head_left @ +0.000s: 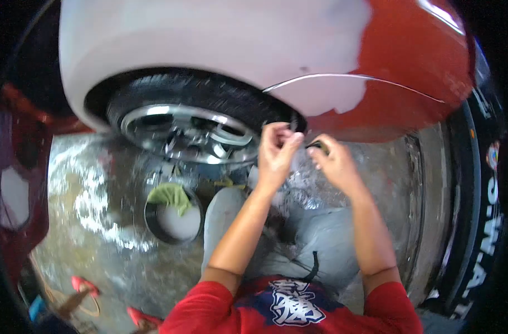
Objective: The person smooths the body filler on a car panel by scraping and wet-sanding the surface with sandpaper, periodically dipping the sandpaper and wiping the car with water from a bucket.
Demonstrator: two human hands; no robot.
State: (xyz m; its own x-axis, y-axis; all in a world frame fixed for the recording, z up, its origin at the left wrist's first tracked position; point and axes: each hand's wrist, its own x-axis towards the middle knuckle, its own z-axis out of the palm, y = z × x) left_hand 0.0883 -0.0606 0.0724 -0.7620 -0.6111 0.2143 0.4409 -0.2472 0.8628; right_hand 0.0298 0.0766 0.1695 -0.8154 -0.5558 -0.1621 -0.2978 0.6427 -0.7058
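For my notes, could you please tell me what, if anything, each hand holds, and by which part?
The right hand holds a small dark item, gripped part too blurred to tell. Whether the left hand holds anything cannot be told.

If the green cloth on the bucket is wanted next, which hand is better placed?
Probably the left hand: it is nearer the green cloth draped over the bucket. The right hand is farther off and appears to grip a small dark item.
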